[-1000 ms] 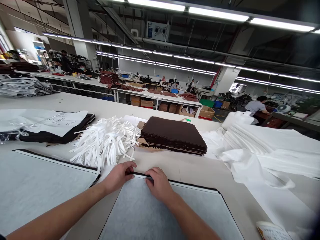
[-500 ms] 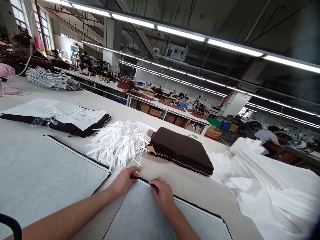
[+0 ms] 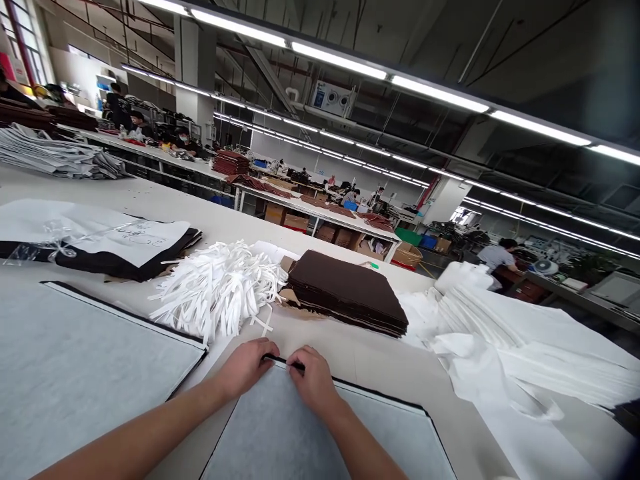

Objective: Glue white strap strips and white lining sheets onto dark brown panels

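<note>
Right hand (image 3: 315, 379) has moved nearer left hand (image 3: 247, 367) | both pinch black edge (image 3: 375, 392) of pale sheet (image 3: 270, 427) | sheet: bottom centre of frame | risk: edge could pucker or skew if the two pinches tug unevenly

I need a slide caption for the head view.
Left hand and right hand pinch the dark edge of a pale sheet near white strips.
</note>
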A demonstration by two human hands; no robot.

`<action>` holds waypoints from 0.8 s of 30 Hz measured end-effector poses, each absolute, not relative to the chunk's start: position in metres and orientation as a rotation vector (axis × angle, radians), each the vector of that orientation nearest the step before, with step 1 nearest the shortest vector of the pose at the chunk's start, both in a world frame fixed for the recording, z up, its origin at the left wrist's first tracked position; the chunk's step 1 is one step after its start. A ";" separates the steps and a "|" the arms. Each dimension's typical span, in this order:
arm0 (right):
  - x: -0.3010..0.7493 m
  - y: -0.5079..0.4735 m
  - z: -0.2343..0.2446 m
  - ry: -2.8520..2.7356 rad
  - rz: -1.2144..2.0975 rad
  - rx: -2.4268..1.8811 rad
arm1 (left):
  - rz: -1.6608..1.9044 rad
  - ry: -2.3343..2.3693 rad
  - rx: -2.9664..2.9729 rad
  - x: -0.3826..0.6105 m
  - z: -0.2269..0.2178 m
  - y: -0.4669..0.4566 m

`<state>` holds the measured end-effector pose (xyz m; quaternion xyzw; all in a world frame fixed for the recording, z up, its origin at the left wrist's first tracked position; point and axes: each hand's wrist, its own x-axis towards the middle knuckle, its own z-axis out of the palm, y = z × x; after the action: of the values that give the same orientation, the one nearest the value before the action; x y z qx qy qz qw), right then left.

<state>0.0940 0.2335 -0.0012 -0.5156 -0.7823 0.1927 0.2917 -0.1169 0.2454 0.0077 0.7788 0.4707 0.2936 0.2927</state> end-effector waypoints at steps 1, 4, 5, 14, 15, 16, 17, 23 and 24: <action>0.094 0.233 -0.001 -2.088 0.514 -1.376 | 0.781 1.252 2.092 -0.116 0.008 0.247; 0.099 0.231 0.001 -2.099 0.525 -1.369 | 0.791 1.245 2.113 -0.114 0.011 0.247; 0.103 0.229 0.003 -2.108 0.532 -1.365 | 0.798 1.237 2.114 -0.115 0.013 0.246; 0.209 0.185 0.033 -2.175 0.519 -1.432 | 0.831 1.063 2.214 -0.128 0.032 0.215; 0.224 0.177 0.035 -2.175 0.499 -1.449 | 0.846 1.041 2.254 -0.130 0.031 0.212; 0.240 0.170 0.038 -2.176 0.483 -1.469 | 0.870 1.022 2.299 -0.131 0.030 0.210; 0.256 0.163 0.040 -2.165 0.476 -1.497 | 0.897 1.006 2.341 -0.133 0.028 0.208; 0.342 0.142 0.042 -1.926 0.534 -1.714 | 0.917 1.053 2.310 -0.140 0.019 0.202; 0.352 0.141 0.040 -1.883 0.546 -1.738 | 0.892 1.089 2.253 -0.139 0.017 0.203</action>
<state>0.3522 0.1410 0.0401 -0.6409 -0.6945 0.2012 0.2577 -0.1395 0.2032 0.0172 0.8233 0.3978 0.3260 0.2401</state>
